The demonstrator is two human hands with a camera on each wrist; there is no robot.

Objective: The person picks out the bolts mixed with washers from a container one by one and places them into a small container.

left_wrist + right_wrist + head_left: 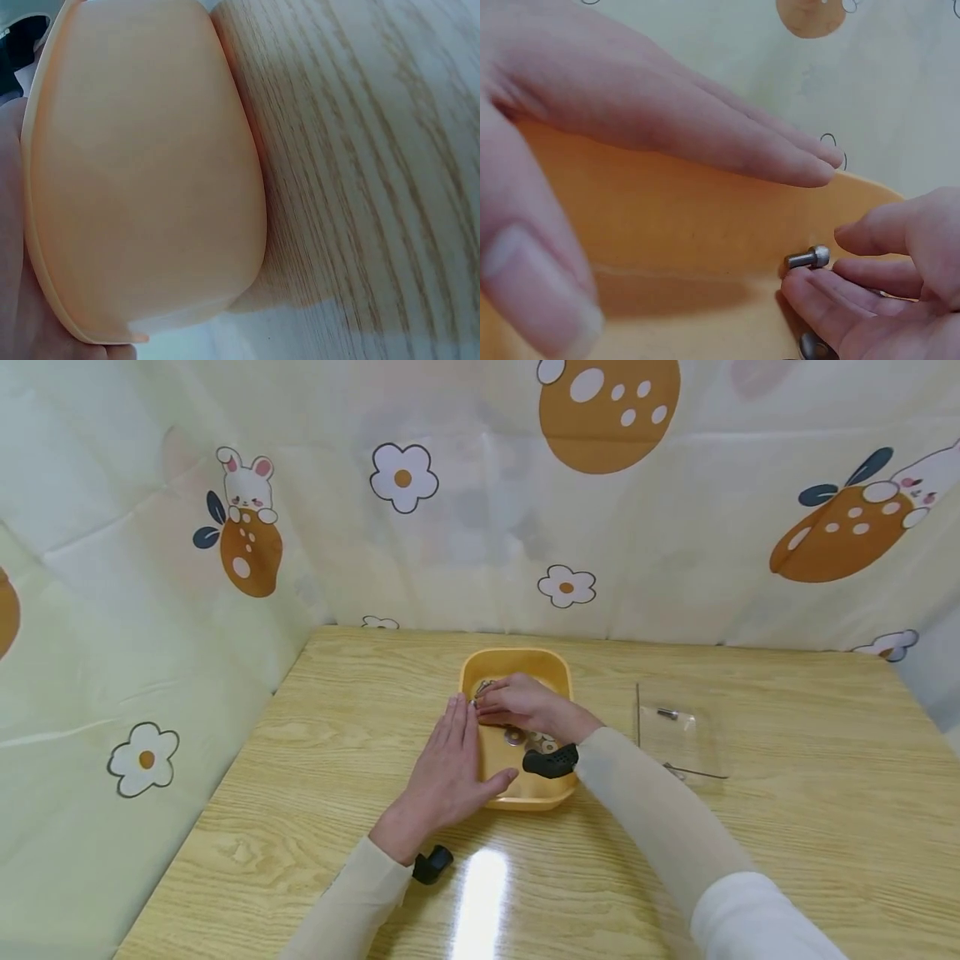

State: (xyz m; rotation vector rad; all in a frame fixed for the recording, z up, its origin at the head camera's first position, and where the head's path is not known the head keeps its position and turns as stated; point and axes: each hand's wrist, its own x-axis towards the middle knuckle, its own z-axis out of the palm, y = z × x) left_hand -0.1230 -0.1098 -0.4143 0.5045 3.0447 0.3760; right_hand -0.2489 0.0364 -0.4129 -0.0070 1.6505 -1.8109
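Observation:
A yellow-orange plastic basin (517, 802) stands on the table with small metal parts inside. My left hand (446, 768) lies along its left rim, fingers straight and thumb spread over the inside; the left wrist view shows the basin's outer wall (150, 172) beside that hand. My right hand (521, 702) reaches into the basin near the left wall. At its fingertips is a short silver bolt (808, 259) with a round head. The right fingers (825, 300) are slightly bent and touch the bolt, while the thumb side stands a little apart from it.
Several washers (514, 736) lie on the basin floor. Right of the basin is a clear, flat tray (678, 747) with a bolt (667, 713) on it and thin rods (703, 772) at its edges. A patterned curtain (480, 543) hangs behind the wooden table (360, 710).

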